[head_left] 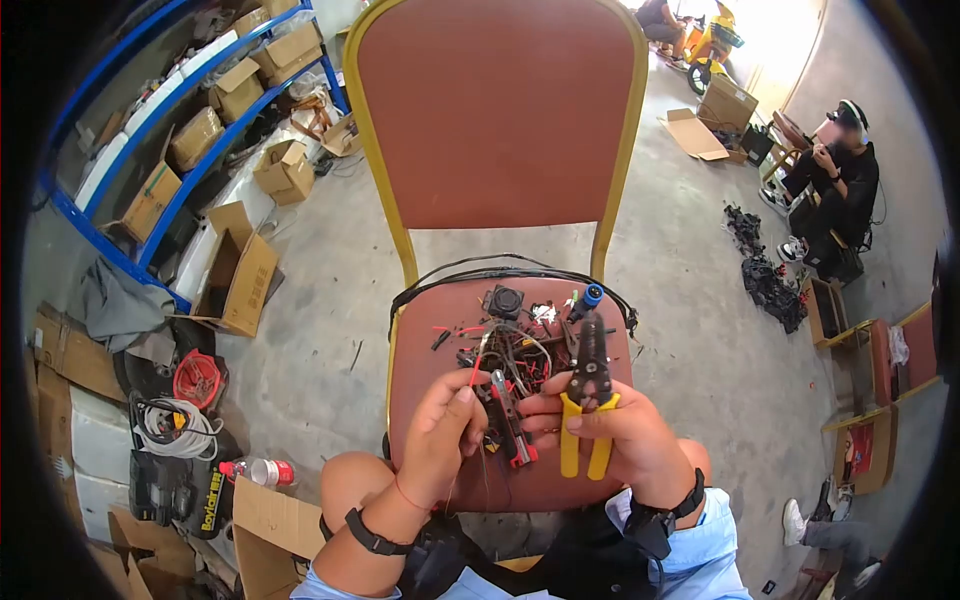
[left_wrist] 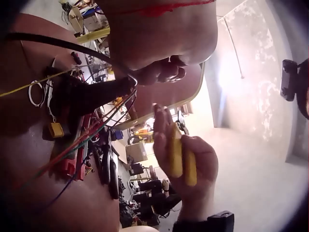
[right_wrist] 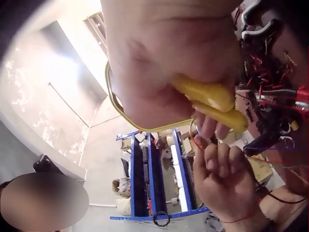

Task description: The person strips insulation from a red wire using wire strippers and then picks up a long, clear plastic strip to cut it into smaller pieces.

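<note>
Head view: the right hand [head_left: 615, 425] is wrapped around the yellow handles of a wire stripper [head_left: 588, 395], black head pointing up and away, long axis running away from the person over the chair seat [head_left: 420, 330]. The left hand [head_left: 445, 430] pinches a thin red wire [head_left: 477, 372] next to it; the wire pile [head_left: 515, 350] hides where it ends.

Left wrist view: the stripper's handles [left_wrist: 181, 157] sit upright in the fist, head cut off behind fingers.

Right wrist view: mostly palm, handles [right_wrist: 212, 101] poke out toward the clutter, left hand [right_wrist: 227, 181] just below, fingers curled on the wire.
</note>
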Demonstrator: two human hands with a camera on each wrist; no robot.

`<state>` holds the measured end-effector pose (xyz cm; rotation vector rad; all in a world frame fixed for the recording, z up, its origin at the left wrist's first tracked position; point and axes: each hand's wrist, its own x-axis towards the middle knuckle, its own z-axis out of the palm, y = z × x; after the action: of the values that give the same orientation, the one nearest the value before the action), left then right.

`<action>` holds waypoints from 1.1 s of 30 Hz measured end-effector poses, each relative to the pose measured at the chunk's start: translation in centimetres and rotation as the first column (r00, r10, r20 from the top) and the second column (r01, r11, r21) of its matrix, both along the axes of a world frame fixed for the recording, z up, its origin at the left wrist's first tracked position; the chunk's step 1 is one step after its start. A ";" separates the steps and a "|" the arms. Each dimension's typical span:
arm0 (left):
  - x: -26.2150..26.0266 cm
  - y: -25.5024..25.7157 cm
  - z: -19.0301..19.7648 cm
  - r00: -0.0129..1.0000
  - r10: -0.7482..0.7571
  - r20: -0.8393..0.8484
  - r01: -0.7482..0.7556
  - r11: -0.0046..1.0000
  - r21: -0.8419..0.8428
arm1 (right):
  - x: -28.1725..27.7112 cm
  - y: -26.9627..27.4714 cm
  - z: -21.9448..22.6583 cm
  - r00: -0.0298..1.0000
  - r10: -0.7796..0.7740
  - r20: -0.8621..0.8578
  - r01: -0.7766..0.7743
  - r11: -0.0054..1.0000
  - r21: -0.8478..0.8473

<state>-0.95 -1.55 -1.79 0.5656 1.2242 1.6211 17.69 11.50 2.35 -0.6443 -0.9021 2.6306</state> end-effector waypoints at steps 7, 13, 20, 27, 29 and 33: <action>0.2 -0.3 0.7 0.981 0.040 -0.190 -0.045 0.999 -0.020 | -0.6 -1.0 -3.2 0.937 0.112 0.331 -0.255 0.867 0.428; 0.8 -0.7 0.2 0.973 0.014 -0.229 -0.010 1.000 0.019 | -1.5 -2.5 -2.0 0.908 0.170 0.384 -0.378 0.728 0.571; 1.4 -0.9 0.5 0.941 -0.022 -0.337 0.022 1.000 -0.006 | -1.6 -2.4 -2.4 0.911 0.179 0.371 -0.363 0.774 0.518; 1.4 -1.0 -0.7 0.903 -0.068 -0.424 0.070 0.997 -0.010 | -1.5 -2.3 -2.2 0.877 0.158 0.453 -0.435 0.662 0.610; 1.5 -1.1 -1.2 0.889 -0.048 -0.455 0.059 0.998 0.009 | -1.4 -2.4 -2.7 0.880 0.161 0.446 -0.434 0.653 0.620; 1.6 -1.1 -0.4 0.868 -0.046 -0.495 0.046 0.999 -0.013 | -1.5 -2.5 -2.7 0.889 0.174 0.424 -0.424 0.664 0.616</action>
<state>0.63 -2.60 -2.14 1.0514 1.5670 1.4781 16.23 9.00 -0.31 -0.7721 -2.1356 2.1488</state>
